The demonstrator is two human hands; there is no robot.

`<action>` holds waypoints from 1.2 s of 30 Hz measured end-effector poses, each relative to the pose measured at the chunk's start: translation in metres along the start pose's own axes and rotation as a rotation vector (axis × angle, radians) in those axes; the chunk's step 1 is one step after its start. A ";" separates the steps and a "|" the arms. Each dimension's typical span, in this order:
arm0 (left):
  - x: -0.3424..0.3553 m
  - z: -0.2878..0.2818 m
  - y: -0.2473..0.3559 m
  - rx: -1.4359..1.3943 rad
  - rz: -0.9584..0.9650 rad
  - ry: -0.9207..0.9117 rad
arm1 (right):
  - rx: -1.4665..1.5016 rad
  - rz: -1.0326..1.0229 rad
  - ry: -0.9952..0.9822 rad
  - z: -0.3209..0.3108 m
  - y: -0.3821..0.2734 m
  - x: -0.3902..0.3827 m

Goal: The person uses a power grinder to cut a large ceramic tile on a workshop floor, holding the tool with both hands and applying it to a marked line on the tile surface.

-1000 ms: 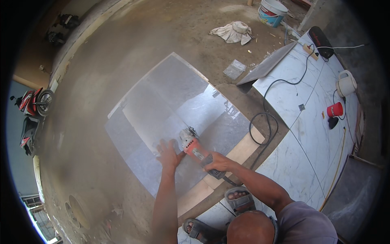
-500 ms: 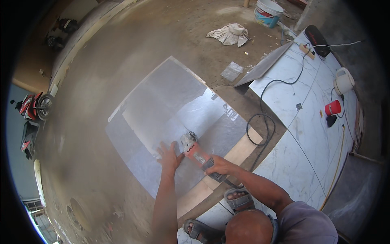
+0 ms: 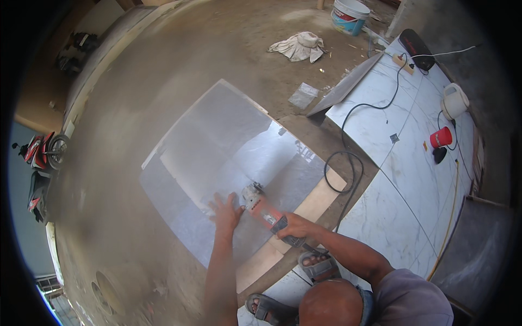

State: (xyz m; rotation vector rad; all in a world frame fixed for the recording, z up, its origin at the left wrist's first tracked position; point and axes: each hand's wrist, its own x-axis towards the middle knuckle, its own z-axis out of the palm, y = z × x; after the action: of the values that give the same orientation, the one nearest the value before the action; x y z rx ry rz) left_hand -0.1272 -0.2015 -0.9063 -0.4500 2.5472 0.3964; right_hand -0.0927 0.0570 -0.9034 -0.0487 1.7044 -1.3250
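My right hand (image 3: 291, 225) is closed round the handle of a red and black angle grinder (image 3: 264, 211), whose metal head rests low over a large grey glossy tile (image 3: 201, 136) at a faint straight line. My left hand (image 3: 226, 213) lies with fingers spread on that tile, just left of the grinder's head, its thumb close to the tool. Pale wooden board pieces (image 3: 312, 206) show along the tile's near right side. A dusty haze hangs over the tile and to its left.
White marbled tiles (image 3: 361, 228) on the right bear a looped black cable, power strip (image 3: 402, 62), pale jug (image 3: 454, 100) and red cup (image 3: 440, 137). A bucket (image 3: 348, 19), crumpled cloth (image 3: 299, 46) and plastic sheet (image 3: 303, 95) lie beyond. Motorbikes (image 3: 41, 152) stand far left; my sandalled feet are below.
The view has shifted slightly. Both hands, the grinder and the grey tile sit a little lower in the picture; the grip and the spread left hand are unchanged.
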 end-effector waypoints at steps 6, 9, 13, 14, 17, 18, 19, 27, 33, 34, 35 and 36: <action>-0.006 -0.014 0.003 0.002 0.029 -0.092 | -0.022 0.022 -0.030 -0.004 -0.001 -0.010; -0.007 -0.015 0.002 -0.003 0.032 -0.108 | -0.032 0.042 -0.037 -0.004 0.001 -0.014; -0.009 -0.016 0.005 -0.026 0.028 -0.103 | -0.049 0.013 -0.001 -0.001 0.009 -0.015; -0.009 -0.016 0.004 -0.024 0.028 -0.103 | -0.047 0.013 -0.001 0.000 0.010 -0.016; -0.008 -0.014 0.002 -0.033 0.028 -0.097 | -0.033 0.007 -0.005 0.001 0.012 -0.018; -0.008 -0.013 0.001 -0.036 0.031 -0.095 | -0.037 0.001 0.002 0.001 0.015 -0.018; -0.007 -0.013 0.001 -0.038 0.033 -0.093 | -0.042 -0.004 0.008 0.001 0.017 -0.019; -0.007 -0.013 0.000 -0.031 0.020 -0.090 | -0.029 0.021 0.016 0.001 0.005 -0.040; -0.008 -0.014 0.001 -0.025 0.016 -0.093 | -0.054 0.033 0.030 0.002 0.011 -0.047; -0.008 -0.014 0.002 -0.022 0.016 -0.093 | -0.068 0.046 0.041 0.002 0.015 -0.046; -0.008 -0.013 0.002 -0.022 0.016 -0.093 | -0.068 0.047 0.041 0.003 0.019 -0.045; -0.008 -0.013 0.002 -0.021 0.016 -0.092 | -0.075 0.045 0.048 0.004 0.022 -0.044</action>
State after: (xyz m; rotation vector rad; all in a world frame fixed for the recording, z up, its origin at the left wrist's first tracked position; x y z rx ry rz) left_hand -0.1270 -0.2028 -0.8911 -0.4094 2.4615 0.4399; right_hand -0.0549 0.0875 -0.8923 -0.0227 1.7854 -1.2378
